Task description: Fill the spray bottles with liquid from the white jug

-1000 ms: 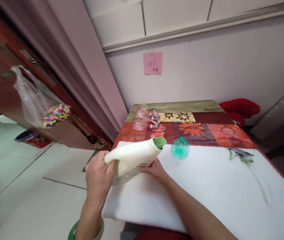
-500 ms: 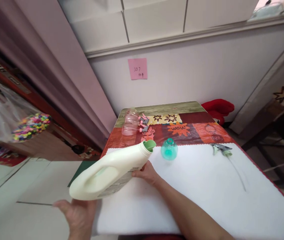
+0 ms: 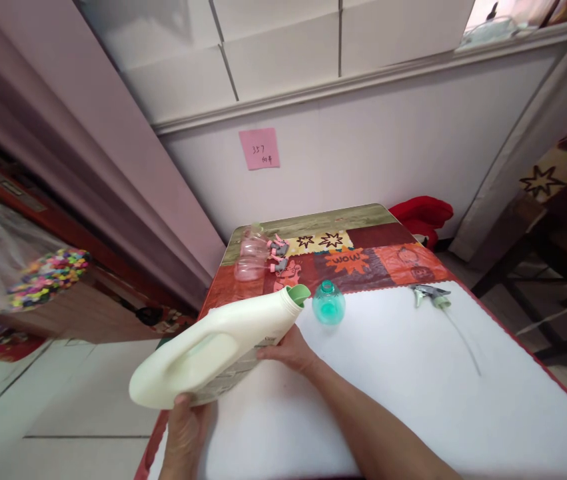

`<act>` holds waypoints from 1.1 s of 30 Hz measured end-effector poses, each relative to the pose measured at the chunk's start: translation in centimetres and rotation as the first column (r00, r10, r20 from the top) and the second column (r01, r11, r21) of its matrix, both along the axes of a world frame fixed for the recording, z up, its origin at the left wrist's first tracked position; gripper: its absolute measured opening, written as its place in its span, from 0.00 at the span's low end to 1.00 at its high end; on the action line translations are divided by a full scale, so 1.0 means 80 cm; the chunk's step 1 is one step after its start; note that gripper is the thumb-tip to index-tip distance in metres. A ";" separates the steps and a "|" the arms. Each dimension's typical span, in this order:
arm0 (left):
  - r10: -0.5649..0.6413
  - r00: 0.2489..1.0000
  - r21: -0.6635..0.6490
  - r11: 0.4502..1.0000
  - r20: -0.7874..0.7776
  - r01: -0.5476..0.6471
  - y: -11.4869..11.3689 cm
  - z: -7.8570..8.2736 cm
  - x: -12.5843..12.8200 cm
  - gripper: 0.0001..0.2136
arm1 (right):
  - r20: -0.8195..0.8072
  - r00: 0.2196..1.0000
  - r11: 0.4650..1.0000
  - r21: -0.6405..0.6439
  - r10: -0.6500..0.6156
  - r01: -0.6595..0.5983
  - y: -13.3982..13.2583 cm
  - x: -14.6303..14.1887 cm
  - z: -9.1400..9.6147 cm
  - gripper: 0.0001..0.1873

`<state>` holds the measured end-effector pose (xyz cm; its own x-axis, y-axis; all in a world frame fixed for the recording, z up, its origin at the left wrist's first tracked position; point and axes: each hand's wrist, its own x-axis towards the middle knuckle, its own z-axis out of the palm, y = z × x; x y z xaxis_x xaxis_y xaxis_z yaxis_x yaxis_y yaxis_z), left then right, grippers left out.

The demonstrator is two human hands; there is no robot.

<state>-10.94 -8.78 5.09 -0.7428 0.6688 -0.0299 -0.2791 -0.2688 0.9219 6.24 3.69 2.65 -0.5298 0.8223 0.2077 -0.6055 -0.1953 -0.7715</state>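
A large cream-white jug (image 3: pixel 243 327) with a moulded handle and a green pouring spout is held tilted above the white cloth. My right hand (image 3: pixel 290 350) grips it near the neck, fingers partly hidden behind it. Under its base end, my left hand (image 3: pixel 186 427) supports it with the thumb on the side and the other fingers hidden. Just right of the spout stands a small open green spray bottle (image 3: pixel 329 305), upright, apart from the jug. Farther right lies a grey spray head (image 3: pixel 432 295) with its thin dip tube.
Pink transparent spray bottles (image 3: pixel 252 257) with pink-grey trigger heads lie at the table's back left. A patterned tablecloth (image 3: pixel 393 263) covers the far part, a white cloth (image 3: pixel 388 387) the near part. A bag of colourful pieces (image 3: pixel 46 277) hangs at left.
My left hand has closed from an open position onto the jug's base end. The jug keeps about the same tilt, and the camera view has shifted slightly.
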 end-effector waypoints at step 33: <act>-0.002 0.982 -0.068 0.998 -0.187 -0.010 0.030 0.077 0.018 0.41 | -0.028 0.997 0.996 -0.061 -0.067 0.065 0.020 0.015 0.013 0.42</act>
